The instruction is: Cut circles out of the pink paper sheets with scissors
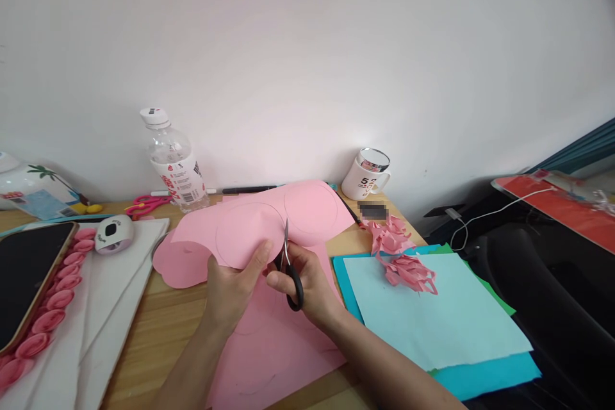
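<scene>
My left hand [233, 288] pinches the near edge of a pink paper sheet [269, 221] marked with drawn circles and holds it up off the desk. My right hand [307, 282] is closed round the black handles of a pair of scissors [288, 262], whose blades point up into the sheet's edge just right of my left thumb. More pink paper [273, 346] lies flat under both hands.
Light blue, teal and green sheets [432, 320] lie at the right with a heap of pink paper scraps [403, 259]. Behind stand a white mug [366, 174] and a plastic bottle [173, 163]. At the left are pink scissors [147, 205], a white device [114, 232], white sheets, pink petals [57, 301].
</scene>
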`<state>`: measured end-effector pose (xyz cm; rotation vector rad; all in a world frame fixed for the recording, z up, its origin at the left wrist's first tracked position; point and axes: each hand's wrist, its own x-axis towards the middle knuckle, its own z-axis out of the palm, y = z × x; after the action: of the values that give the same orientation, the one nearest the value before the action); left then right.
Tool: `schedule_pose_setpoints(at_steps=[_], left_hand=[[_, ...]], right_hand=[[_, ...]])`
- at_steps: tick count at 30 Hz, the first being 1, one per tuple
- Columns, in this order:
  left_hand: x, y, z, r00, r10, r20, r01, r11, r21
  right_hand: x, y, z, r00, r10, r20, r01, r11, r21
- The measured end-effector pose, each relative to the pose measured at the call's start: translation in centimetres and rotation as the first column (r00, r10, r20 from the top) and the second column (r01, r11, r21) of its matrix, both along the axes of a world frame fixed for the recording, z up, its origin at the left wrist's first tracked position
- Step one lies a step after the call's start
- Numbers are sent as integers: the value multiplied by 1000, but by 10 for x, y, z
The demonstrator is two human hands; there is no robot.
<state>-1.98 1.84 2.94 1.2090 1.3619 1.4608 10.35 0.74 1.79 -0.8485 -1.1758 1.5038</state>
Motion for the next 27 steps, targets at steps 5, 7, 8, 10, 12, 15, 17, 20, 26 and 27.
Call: schedule_pose_setpoints(at_steps=[5, 7, 8, 10, 12, 15, 17, 20, 26, 27], left_hand=[[0, -1, 0, 999, 50, -17, -50, 999, 10], [0, -1, 1, 998, 55, -20, -55, 998, 11], [0, -1, 1, 998, 51, -20, -51, 999, 11], [0, -1, 1, 999, 39, -17, -39, 999, 15], [-1, -1, 1, 1000, 23, -16, -23, 1000, 16], [-2, -2, 1, 1000, 22, -20, -22, 1000, 16], [-3, -1, 1, 999, 25, -24, -24, 1000, 13], [-2, 0, 1, 999, 22, -30, -21, 1000, 9], [-3, 1, 1, 1000, 3, -29, -2, 1000, 21], [-3, 1, 1, 1000, -3, -31, 4, 1000, 27]], right_hand=[[0, -1, 0, 1000, -12, 7, 12, 1000, -15], [-1, 0, 0, 1000, -19, 7, 19, 1000, -17], [-1, 0, 0, 1000, -21, 6, 21, 1000, -19], [-1, 0, 1, 1000, -18, 9, 18, 1000, -23], [-1, 0, 2, 1000, -12, 11, 12, 1000, -24], [-1, 0, 2, 1000, -4, 20, 4, 1000, -17], [-1, 0, 1, 1000, -1, 21, 1, 1000, -16], [-1, 0, -1, 1000, 0, 15, 0, 1000, -20], [-1, 0, -1, 1000, -7, 25, 7, 1000, -20], [-1, 0, -1, 1000, -7, 24, 8, 1000, -22]])
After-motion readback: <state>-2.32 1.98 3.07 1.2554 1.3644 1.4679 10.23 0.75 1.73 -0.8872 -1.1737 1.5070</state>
